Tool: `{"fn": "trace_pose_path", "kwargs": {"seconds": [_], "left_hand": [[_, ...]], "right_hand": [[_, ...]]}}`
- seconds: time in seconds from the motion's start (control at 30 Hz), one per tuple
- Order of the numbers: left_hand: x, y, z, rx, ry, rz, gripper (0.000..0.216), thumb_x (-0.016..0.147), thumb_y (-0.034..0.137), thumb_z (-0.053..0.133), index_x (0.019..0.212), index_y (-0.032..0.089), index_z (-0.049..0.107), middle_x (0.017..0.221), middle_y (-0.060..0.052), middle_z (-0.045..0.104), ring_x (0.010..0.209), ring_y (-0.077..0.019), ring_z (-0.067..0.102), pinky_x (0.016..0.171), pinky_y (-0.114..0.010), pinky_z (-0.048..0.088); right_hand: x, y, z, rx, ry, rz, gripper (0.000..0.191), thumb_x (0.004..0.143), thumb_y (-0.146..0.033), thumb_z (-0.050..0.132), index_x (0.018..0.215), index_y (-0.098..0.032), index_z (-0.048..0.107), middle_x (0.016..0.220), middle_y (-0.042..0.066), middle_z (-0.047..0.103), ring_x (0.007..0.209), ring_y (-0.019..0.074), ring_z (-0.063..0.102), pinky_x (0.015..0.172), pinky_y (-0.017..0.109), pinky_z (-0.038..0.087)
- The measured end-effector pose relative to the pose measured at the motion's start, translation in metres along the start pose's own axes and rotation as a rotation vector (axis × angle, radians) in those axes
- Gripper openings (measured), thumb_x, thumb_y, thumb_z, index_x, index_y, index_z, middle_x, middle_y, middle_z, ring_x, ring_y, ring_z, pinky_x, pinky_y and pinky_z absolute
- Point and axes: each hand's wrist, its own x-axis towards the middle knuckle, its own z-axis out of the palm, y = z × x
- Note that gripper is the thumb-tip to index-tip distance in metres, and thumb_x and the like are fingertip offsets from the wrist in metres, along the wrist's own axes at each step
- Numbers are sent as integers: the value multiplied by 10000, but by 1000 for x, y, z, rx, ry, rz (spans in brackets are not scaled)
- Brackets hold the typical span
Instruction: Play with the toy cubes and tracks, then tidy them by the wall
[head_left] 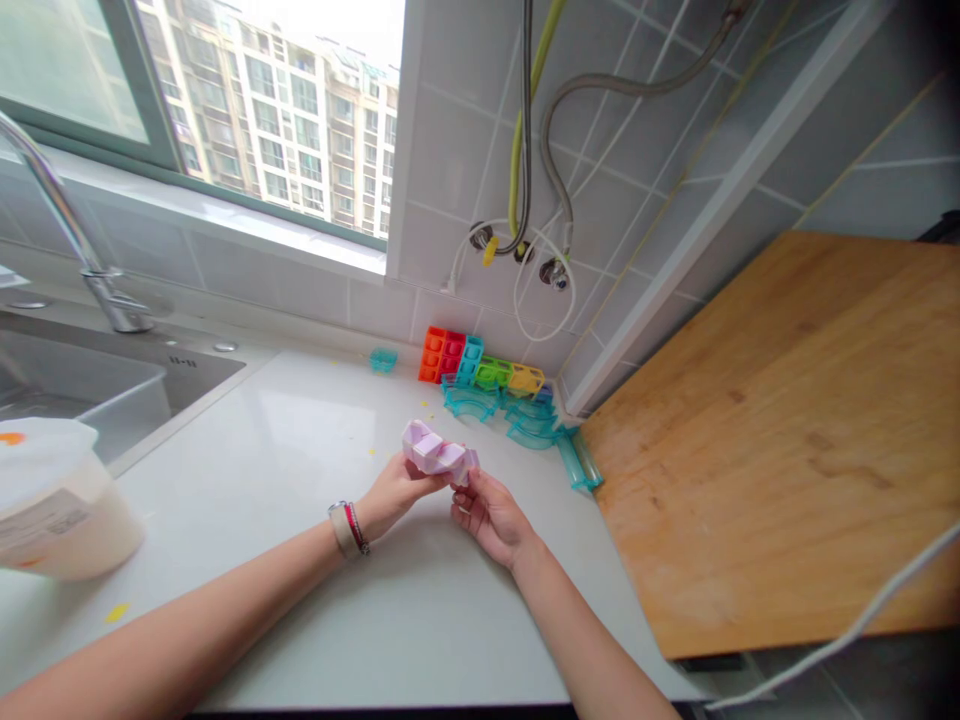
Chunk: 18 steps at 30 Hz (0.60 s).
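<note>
Over the white counter point(315, 620), both my hands hold a small pale purple toy piece point(431, 450) with a twisted, ridged shape. My left hand point(397, 490) grips it from below at its left part, the thumb along the underside; a watch and bracelets circle that wrist. At the piece's right end, my right hand point(491, 515) pinches it between thumb and fingers, the other fingers curled. Beyond the hands, along the wall, stand orange-red blocks point(433, 355), green blocks point(493, 374) and a yellow block point(526, 379). Clear teal curved track pieces point(472, 400) lie in front of them.
A steel sink point(217, 375) with a faucet point(120, 300) is at the left, holding a clear plastic bin point(124, 395). A whitish tub point(67, 510) stands near the left edge. On the right is a wooden board point(787, 450). Hoses point(525, 130) hang on the tiled wall.
</note>
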Motion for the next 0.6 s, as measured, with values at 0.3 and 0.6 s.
{"fn": "trace_pose_path", "kwargs": {"seconds": [0.3,0.6], "left_hand": [[-1,-2,1,-58,34,-9,483,733,325,879,1159,169,714,1253,-130,735,1186,-328,656,1049,-459,480],[-4,8,1,110,2,38,567,758,361,849,1264,158,693,1216,-130,745,1106,-319,686,983,-437,525]], "right_hand": [[-2,-5,1,-27,-47,-2,350,772,-425,884,890,-173,671,830,-5,676,602,61,507,639,209,542],[-5,-7,3,-72,-36,-27,336,806,-425,853,956,-191,663,857,-8,667,669,82,562,706,247,576]]}}
